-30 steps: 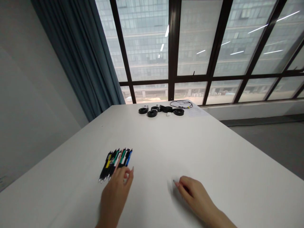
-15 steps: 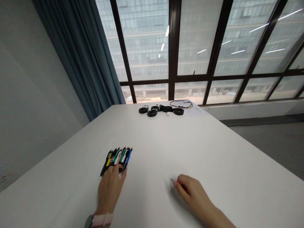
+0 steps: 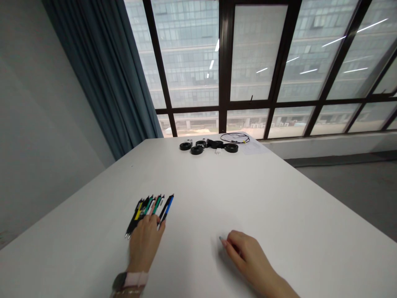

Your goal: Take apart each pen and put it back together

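Note:
A row of pens (image 3: 148,206) lies side by side on the white table (image 3: 198,186), with black, yellow, green, white and pink parts showing. My left hand (image 3: 145,236) rests over their near ends, fingers curled down onto them and thumb at the right side. The lower parts of several pens are hidden under it. At the right end a blue pen (image 3: 168,206) and a black pen beside it stand slightly apart from the others, near my left thumb. My right hand (image 3: 248,252) is held loosely closed over the table, away from the pens; nothing shows in it.
Several black rolls (image 3: 196,150) lie at the far end of the table, with a looped black cable (image 3: 235,138) and a sheet of paper (image 3: 256,147) close by. Behind them are a window and a blue curtain (image 3: 118,74). A wall runs along the left.
Most of the pens have shifted slightly left under my left hand, and a gap now shows before the black and blue pens. My right hand has moved a little left, still closed.

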`<act>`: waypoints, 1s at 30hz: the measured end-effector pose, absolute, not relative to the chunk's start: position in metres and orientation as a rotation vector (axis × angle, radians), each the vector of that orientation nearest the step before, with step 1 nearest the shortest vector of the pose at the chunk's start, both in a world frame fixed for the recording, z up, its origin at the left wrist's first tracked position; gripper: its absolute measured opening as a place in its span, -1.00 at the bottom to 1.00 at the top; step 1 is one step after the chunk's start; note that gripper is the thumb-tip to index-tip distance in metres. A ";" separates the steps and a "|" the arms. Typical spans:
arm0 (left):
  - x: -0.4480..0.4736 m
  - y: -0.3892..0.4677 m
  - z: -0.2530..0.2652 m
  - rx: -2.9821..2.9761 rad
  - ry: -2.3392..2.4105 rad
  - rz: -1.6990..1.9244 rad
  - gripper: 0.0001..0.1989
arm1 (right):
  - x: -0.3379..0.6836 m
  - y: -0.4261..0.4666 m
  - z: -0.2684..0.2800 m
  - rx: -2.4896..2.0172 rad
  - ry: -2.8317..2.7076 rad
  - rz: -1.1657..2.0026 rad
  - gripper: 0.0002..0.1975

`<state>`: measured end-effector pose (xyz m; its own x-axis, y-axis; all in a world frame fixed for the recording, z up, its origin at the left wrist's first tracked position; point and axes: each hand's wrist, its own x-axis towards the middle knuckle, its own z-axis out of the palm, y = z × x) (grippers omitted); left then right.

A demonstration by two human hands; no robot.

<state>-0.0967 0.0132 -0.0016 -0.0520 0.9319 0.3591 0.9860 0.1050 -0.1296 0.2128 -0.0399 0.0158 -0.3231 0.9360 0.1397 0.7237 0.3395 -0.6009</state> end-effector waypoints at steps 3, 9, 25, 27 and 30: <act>-0.099 0.018 0.002 -1.882 -2.026 -0.176 -0.71 | 0.214 -0.039 0.015 -1.447 -2.148 0.606 -0.61; -0.106 0.022 0.013 -1.908 -1.985 -0.144 -0.66 | 0.214 -0.040 0.014 -1.438 -2.144 0.602 -0.58; 0.003 -0.009 0.009 -2.159 -1.747 -0.423 -0.81 | 0.214 -0.038 0.018 -1.472 -2.145 0.614 -0.64; 0.022 -0.008 0.008 -2.183 -1.729 -0.439 -0.83 | 0.215 -0.038 0.018 -1.476 -2.149 0.612 -0.64; 0.038 -0.004 0.007 -2.193 -1.764 -0.428 -0.84 | 0.215 -0.037 0.016 -1.477 -2.162 0.595 -0.66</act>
